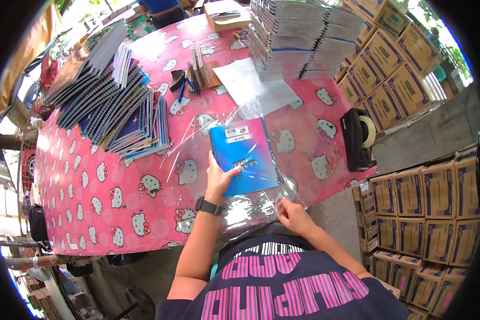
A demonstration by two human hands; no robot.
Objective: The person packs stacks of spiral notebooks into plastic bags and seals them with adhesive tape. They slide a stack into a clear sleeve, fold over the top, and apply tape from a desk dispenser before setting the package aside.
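the notebook (250,173) is over the table (122,226) amid clear film (245,212). left hand (218,177) grips its left edge; right hand (294,214) seems to pinch film. best steady the notebook, smoothing film without creases.

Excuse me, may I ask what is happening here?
A person's left hand holds a blue-and-pink spiral notebook by its left edge, with clear plastic film around it. The right hand pinches the film on the near side. A heap of coloured spiral notebooks lies farther left; a black tape dispenser stands at right.
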